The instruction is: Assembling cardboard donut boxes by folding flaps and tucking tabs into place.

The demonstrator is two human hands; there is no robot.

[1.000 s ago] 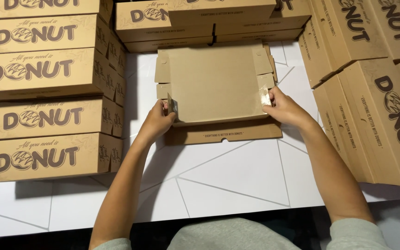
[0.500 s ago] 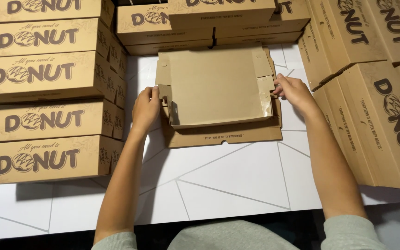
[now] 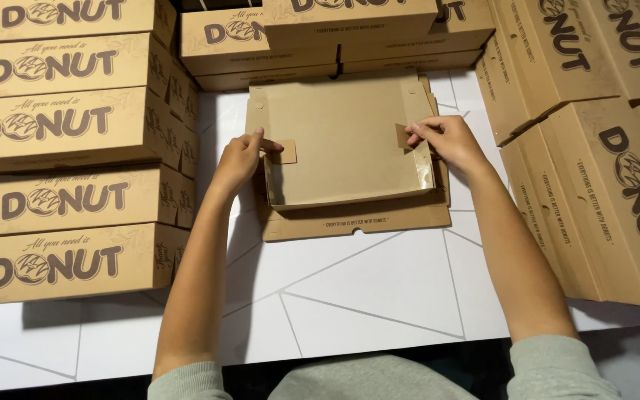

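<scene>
Pinching side tabs of cardboard box between left hand, right hand.

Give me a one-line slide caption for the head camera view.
Left hand and right hand fold side tabs inside a half-formed cardboard box on a white table, stacked boxes around.

Half-folded box on table, box stacks left, right, behind

One head-worn camera looks steeply down from close above the white tabletop, facing forward; forearms enter from the lower edge, stacked boxes fill both sides.
</scene>
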